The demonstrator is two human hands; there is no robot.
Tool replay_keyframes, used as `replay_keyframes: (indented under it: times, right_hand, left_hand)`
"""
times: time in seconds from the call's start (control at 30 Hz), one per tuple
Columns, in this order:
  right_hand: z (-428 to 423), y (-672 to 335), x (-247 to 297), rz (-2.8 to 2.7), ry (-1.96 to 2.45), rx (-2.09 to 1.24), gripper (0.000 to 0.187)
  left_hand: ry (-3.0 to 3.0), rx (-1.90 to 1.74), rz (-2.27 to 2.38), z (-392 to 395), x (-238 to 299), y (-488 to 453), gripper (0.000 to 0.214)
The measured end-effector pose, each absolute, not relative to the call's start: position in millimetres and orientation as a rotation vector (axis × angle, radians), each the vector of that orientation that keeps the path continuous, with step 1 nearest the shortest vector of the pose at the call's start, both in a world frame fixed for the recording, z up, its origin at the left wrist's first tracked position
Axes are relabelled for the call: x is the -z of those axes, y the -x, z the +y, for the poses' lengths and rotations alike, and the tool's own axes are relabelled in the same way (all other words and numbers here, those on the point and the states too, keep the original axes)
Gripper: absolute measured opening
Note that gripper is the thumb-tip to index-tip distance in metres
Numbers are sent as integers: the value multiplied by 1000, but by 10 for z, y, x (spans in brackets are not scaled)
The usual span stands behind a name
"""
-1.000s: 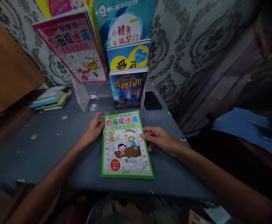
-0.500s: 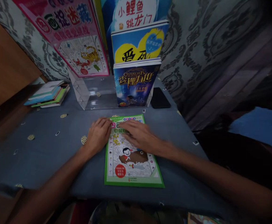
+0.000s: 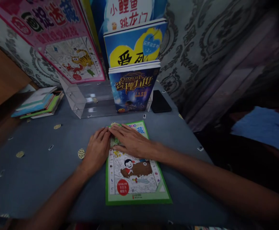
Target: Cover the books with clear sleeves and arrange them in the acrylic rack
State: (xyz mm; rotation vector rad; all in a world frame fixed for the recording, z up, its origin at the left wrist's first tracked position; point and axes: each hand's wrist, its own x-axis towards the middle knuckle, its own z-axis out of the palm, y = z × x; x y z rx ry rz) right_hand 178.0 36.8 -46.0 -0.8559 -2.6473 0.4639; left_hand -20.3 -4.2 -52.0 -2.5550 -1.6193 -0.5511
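A green-bordered picture book [image 3: 139, 188] lies on the table, its cover showing a small caped figure, a brown shape and a sword. My right hand [image 3: 131, 142] rests flat across the upper part of the cover, fingers stretched toward the left edge and hiding much of the title. Beside it, my left hand [image 3: 97, 148] lies at the book's upper left edge, fingers together and extended, their tips close to the right hand's fingertips. Neither hand grips the book.
Behind the book, a clear acrylic stand [image 3: 75, 100] holds a pink book [image 3: 58, 41], a yellow-and-blue book [image 3: 116, 48] and a dark blue book [image 3: 132, 92]. A stack of books [image 3: 40, 103] sits at left. A black flat device [image 3: 161, 101] lies right of the stand.
My right hand has slid left across the cover, bringing its fingertips against or near my left hand. More of the title's right end shows. The view has shifted slightly.
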Motion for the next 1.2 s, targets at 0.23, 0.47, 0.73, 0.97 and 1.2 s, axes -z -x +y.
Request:
replay_keyframes:
  times: [0.23, 0.47, 0.73, 0.97, 1.2]
  right_hand:
    - [338, -2254, 535, -2572, 1025, -419, 53]
    - [320, -2617, 597, -2378, 1126, -458, 46]
    - [415, -2672, 545, -2052, 1096, -778, 42]
    - [463, -2697, 547, -1863, 1062, -947, 47]
    - [482, -2702, 563, -1851, 1033, -956, 43]
  left_hand:
    - [2533, 536, -1608, -40, 515, 206, 28]
    - [2526, 547, -1618, -38, 527, 201, 30]
    - [2605, 513, -1523, 48, 469, 185, 32]
    - [2777, 513, -1293, 284, 461, -138, 34]
    - [2990, 432, -1064, 438, 423, -525, 46]
